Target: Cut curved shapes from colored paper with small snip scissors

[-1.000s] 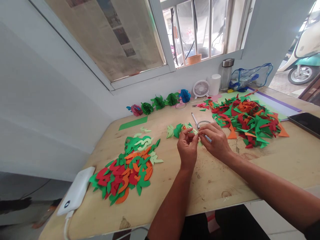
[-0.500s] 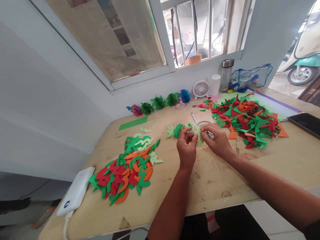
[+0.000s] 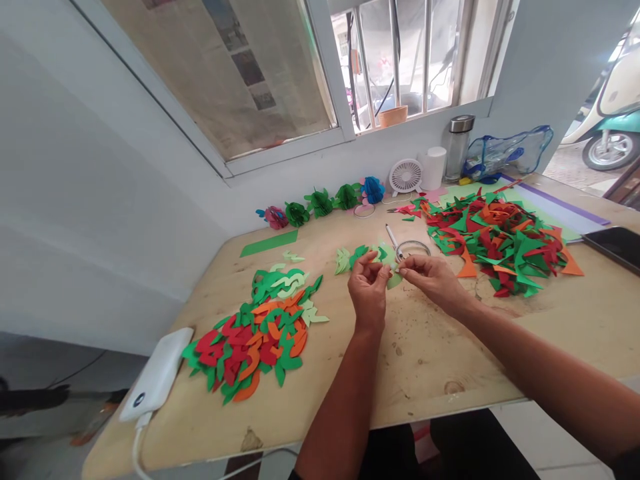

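Left hand [image 3: 369, 287], curled nearly closed, pinched a pale green paper piece [image 3: 395, 281] just right of the frame's centre, right hand [image 3: 434, 279] was pinched closed at it too, pen [image 3: 391, 235] lay just above, cut-outs [image 3: 255, 330] were heaped lower left, scraps [image 3: 505, 241] piled at right.

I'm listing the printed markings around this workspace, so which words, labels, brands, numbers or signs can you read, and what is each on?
No text can be read here.
White cabled device: dark round spot near one end; any marking there is too small to read.
Covered window pane: dark printed-looking patches, too blurred to read.
Light green paper piece: no lettering visible.
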Demonstrator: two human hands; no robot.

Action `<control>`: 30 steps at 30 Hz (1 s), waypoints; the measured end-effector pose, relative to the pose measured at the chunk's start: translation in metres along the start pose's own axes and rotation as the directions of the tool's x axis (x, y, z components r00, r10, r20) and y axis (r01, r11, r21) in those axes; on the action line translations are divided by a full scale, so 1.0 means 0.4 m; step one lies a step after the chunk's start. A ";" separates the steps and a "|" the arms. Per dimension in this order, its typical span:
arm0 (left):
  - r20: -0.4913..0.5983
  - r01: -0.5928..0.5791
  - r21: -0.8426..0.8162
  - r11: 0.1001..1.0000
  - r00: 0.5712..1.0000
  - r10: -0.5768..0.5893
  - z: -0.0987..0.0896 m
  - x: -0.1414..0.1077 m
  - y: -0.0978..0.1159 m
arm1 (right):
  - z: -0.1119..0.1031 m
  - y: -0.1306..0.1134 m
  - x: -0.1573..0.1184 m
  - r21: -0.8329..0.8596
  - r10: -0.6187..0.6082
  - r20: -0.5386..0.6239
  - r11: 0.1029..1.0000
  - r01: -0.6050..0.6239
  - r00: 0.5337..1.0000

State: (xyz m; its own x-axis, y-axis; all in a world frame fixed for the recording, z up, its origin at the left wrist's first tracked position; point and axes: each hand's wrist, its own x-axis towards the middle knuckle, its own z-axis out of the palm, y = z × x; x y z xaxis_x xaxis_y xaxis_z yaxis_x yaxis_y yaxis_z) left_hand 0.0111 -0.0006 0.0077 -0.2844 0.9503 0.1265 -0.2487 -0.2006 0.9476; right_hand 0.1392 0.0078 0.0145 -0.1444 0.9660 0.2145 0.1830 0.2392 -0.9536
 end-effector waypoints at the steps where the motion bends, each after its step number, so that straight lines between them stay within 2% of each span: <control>1: -0.002 0.013 -0.014 1.000 1.000 -0.013 0.001 0.000 0.001 | 0.000 -0.001 0.000 0.009 0.013 -0.002 1.000 -0.013 1.000; 7: 0.008 0.135 -0.056 0.989 0.991 -0.135 0.003 -0.002 0.011 | -0.001 0.000 0.003 0.090 0.096 -0.014 0.991 -0.094 0.995; 13: 0.156 0.286 0.029 0.958 0.945 -0.287 0.003 -0.008 0.020 | -0.005 0.011 0.009 0.214 0.143 -0.083 0.969 -0.123 0.986; 21: 0.156 0.317 0.065 0.946 0.933 -0.323 0.000 -0.007 0.017 | -0.013 0.022 0.012 0.175 0.152 -0.214 0.978 -0.115 0.965; 27: 0.161 0.339 0.048 0.940 0.926 -0.342 -0.001 -0.005 0.011 | -0.013 0.019 0.012 0.122 0.115 -0.192 0.988 -0.092 0.975; 30: 0.132 0.337 0.043 0.941 0.931 -0.340 -0.003 -0.004 0.011 | -0.011 0.025 0.012 0.035 0.072 -0.155 0.997 -0.067 0.985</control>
State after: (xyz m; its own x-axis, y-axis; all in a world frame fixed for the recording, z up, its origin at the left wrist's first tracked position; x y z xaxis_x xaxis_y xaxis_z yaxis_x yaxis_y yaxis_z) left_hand 0.0091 -0.0032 0.0113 -0.0584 0.9845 -0.1655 -0.2901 0.1419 0.9464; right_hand 0.1444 0.0154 0.0069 0.0217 0.9842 0.1756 0.1586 0.1700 -0.9726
